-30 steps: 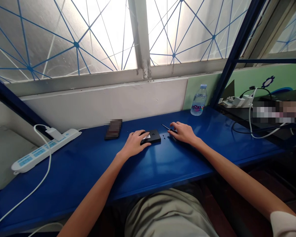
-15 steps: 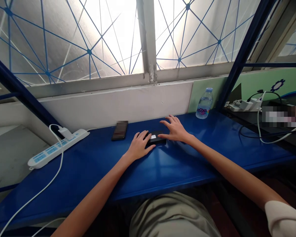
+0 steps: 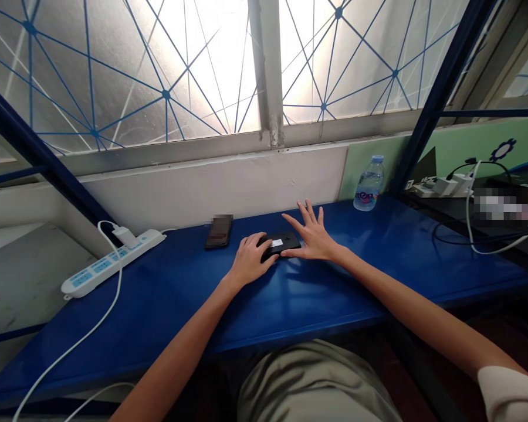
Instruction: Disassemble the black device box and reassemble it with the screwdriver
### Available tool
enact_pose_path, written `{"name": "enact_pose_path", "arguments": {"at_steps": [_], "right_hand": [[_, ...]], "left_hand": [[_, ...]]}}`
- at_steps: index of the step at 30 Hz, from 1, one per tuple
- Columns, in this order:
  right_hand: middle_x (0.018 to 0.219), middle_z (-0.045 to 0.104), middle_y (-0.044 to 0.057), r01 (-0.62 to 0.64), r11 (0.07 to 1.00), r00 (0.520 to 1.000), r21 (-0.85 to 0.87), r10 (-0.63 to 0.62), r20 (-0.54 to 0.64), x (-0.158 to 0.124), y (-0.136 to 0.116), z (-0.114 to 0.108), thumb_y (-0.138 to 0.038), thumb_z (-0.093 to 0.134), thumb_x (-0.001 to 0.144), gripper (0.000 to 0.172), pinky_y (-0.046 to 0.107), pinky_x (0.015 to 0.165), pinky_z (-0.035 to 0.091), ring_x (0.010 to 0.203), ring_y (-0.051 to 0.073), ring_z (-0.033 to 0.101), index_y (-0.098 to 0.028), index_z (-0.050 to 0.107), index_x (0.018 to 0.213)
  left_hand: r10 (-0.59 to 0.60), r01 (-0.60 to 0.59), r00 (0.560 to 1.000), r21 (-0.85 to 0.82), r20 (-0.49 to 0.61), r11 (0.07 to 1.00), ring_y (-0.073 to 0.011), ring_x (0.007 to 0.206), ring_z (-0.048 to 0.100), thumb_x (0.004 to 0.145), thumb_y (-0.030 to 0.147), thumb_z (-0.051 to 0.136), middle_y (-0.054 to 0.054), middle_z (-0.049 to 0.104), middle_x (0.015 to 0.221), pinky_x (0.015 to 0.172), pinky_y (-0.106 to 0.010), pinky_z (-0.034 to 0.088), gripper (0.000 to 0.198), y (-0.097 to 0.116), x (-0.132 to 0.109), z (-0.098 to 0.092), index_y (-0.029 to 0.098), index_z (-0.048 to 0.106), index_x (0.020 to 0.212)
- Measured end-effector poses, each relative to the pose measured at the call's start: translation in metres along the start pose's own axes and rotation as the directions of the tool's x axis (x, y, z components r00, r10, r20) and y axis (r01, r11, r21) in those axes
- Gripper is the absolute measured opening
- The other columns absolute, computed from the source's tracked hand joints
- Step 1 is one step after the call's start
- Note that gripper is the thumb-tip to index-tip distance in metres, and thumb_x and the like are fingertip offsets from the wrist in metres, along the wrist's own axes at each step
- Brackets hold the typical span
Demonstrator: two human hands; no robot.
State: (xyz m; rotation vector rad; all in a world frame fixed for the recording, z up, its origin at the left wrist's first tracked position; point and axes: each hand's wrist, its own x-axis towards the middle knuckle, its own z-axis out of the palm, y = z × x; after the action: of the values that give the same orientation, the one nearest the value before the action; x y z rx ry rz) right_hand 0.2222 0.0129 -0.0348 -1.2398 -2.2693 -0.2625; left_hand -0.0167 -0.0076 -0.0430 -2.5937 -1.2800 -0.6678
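A flat black box [image 3: 289, 239] with a white label and a small mark on top is on the blue table, between my two hands. My left hand [image 3: 249, 259] is closed on its left end, fingers over the top and thumb along the near side. At the box's right end, my right hand [image 3: 315, 239] is open, its fingers spread and raised. The right thumb lies by the near right corner; whether it touches, I cannot tell. The box's left end is hidden under my left fingers.
Left of the box lies a dark, phone-like slab [image 3: 220, 232], partly blurred. A white power strip [image 3: 88, 280] with a plugged-in charger and trailing cable is farther left. A water bottle [image 3: 368, 186] stands at the back right. Cables [image 3: 469, 234] and plugs lie at far right.
My right hand's fingers have spread and lifted, uncovering more of the box's top. My left hand keeps its hold. The whole view has shifted slightly.
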Motion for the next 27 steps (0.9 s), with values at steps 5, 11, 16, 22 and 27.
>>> {"name": "enact_pose_path", "arguments": {"at_steps": [5,11,16,22,27], "right_hand": [[0.161,0.023,0.021,0.09,0.995,0.994,0.052,-0.093,0.05,0.0,0.002,0.006,-0.07,0.06,0.08,0.088,0.072,0.11,0.013,0.149,0.043,0.014,-0.019,0.042,0.149],[0.132,0.063,0.013,0.126,0.975,0.99,0.185,-0.135,0.038,0.0,0.006,0.01,-0.051,0.061,0.089,0.041,0.049,0.11,0.035,0.133,0.03,0.05,-0.019,0.069,0.114],[0.116,0.07,0.011,0.097,0.967,0.989,0.234,-0.12,0.087,0.0,0.003,0.008,-0.05,0.06,0.091,0.039,0.037,0.095,0.048,0.11,0.025,0.063,-0.019,0.07,0.111],[0.118,0.068,0.013,0.085,0.971,0.989,0.222,-0.11,0.102,0.0,0.002,0.007,-0.051,0.061,0.089,0.037,0.038,0.092,0.049,0.109,0.026,0.062,-0.018,0.072,0.103],[0.117,0.067,0.013,0.088,0.968,0.988,0.234,-0.114,0.1,0.0,0.001,0.008,-0.052,0.062,0.088,0.038,0.037,0.091,0.049,0.108,0.026,0.062,-0.018,0.071,0.102]], "left_hand": [[-0.034,0.035,0.999,0.006,-0.026,0.999,-0.0306,0.121,0.055,0.09,0.042,0.061,-0.013,0.062,0.128,0.102,-0.048,0.043,0.033,-0.001,0.0,-0.003,0.02,0.07,0.112],[-0.171,0.166,0.97,-0.042,-0.173,0.985,-0.0272,0.107,0.062,0.092,0.045,0.058,-0.01,0.07,0.111,0.094,-0.043,0.047,0.032,-0.007,0.003,-0.01,0.02,0.074,0.101],[-0.166,0.165,0.984,-0.032,-0.058,0.986,-0.0289,0.104,0.063,0.088,0.054,0.06,-0.01,0.071,0.108,0.086,-0.043,0.05,0.039,-0.007,0.003,-0.012,0.02,0.075,0.1],[-0.15,0.15,0.989,-0.008,-0.014,0.989,-0.0308,0.106,0.062,0.08,0.064,0.065,-0.01,0.071,0.111,0.088,-0.044,0.048,0.047,-0.009,0.003,-0.014,0.022,0.077,0.096],[-0.167,0.166,0.986,-0.028,-0.022,0.986,-0.0298,0.102,0.065,0.079,0.066,0.065,-0.009,0.073,0.109,0.088,-0.043,0.05,0.047,-0.013,0.003,-0.015,0.022,0.076,0.09]]}}
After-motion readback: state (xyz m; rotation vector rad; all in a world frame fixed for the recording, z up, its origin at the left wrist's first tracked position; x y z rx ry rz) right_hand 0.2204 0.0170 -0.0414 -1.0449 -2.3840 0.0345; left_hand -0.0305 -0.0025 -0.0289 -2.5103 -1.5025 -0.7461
